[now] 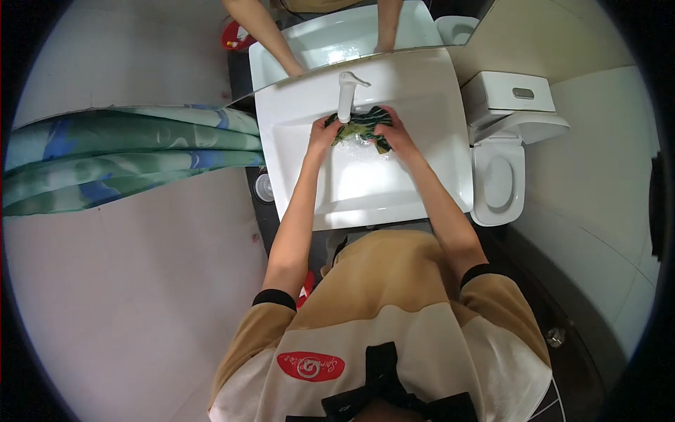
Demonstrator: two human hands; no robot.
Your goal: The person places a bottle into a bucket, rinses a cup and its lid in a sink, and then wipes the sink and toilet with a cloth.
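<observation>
A dark green, patterned cloth is stretched between my two hands over the white sink, below the white faucet. Water and some foam show around the cloth. My left hand has its fingers closed on the cloth's left end. On the right end, my right hand grips it with the fingers bent round the fabric.
Behind the sink a mirror reflects the basin and forearms. A white toilet stands to the right. From the left, a green and blue curtain reaches the sink's edge. A round floor drain lies beside the sink.
</observation>
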